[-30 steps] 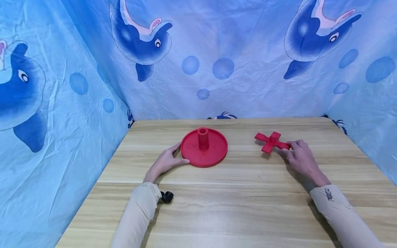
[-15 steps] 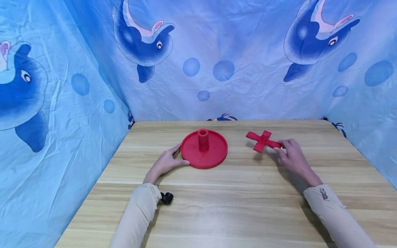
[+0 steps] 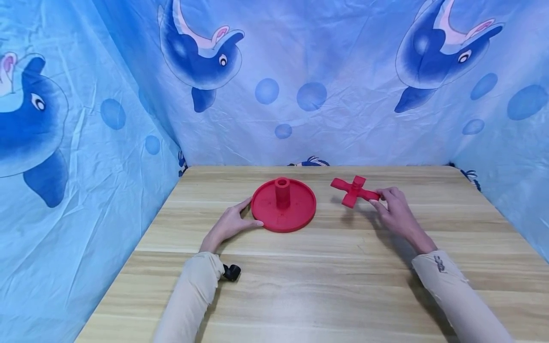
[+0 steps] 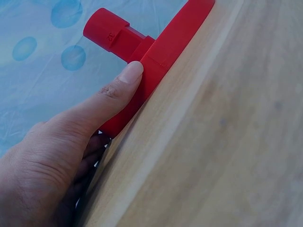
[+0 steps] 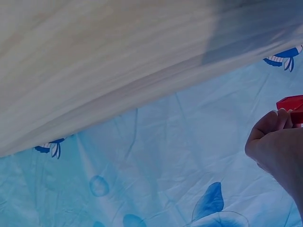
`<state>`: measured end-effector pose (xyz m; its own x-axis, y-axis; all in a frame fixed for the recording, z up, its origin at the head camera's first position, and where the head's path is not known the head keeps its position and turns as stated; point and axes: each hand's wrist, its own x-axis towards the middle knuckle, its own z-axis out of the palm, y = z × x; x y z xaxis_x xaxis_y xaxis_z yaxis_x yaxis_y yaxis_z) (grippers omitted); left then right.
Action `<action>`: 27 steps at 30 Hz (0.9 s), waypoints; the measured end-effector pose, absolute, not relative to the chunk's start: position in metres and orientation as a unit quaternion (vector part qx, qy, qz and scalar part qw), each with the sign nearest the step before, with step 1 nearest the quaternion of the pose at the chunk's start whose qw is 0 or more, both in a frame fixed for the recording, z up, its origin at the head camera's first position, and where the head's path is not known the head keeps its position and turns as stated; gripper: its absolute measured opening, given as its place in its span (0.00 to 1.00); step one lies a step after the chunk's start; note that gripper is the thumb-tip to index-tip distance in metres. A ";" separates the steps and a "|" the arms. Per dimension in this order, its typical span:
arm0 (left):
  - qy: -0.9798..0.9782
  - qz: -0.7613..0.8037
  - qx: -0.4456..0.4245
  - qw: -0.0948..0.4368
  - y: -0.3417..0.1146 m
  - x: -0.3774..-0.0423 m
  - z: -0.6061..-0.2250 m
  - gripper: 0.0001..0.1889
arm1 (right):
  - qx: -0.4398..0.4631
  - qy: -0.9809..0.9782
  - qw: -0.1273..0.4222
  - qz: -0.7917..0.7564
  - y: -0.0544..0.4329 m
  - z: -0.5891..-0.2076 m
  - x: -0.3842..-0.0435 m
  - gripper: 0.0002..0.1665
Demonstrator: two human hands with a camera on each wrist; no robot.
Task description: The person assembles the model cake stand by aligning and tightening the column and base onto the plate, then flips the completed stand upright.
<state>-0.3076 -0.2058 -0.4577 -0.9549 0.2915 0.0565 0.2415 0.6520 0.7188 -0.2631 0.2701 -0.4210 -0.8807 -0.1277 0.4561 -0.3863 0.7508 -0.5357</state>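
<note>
A red round disc (image 3: 283,209) with an upright hollow post (image 3: 282,190) in its middle lies on the wooden table (image 3: 309,286). My left hand (image 3: 230,225) holds the disc's left rim, thumb (image 4: 106,97) against the edge (image 4: 161,61). A red cross-shaped piece (image 3: 353,189) is held just above the table to the right of the disc. My right hand (image 3: 393,209) pinches one of its arms by the tip; the right wrist view shows only a red corner (image 5: 292,103) past the curled fingers (image 5: 272,125).
Blue cloth printed with dolphins (image 3: 201,47) walls the table at the back and on both sides. A small black object (image 3: 232,272) sits by my left sleeve. Bare wood stretches in front of the disc toward the near edge.
My right hand has carried the red cross leftward and slightly farther back, closer to the disc. The left hand and the disc have stayed put.
</note>
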 end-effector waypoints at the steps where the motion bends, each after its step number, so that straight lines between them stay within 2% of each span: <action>1: 0.909 0.389 0.147 0.030 -0.206 -0.308 -0.458 0.56 | 0.143 -0.913 0.200 0.326 0.269 -0.421 -0.264 0.18; 15: 0.910 0.386 0.151 0.024 -0.207 -0.309 -0.458 0.55 | 0.185 -0.887 0.248 0.343 0.252 -0.420 -0.274 0.14; 27: 0.909 0.389 0.150 0.029 -0.206 -0.307 -0.455 0.56 | 0.189 -0.882 0.239 0.359 0.236 -0.415 -0.277 0.15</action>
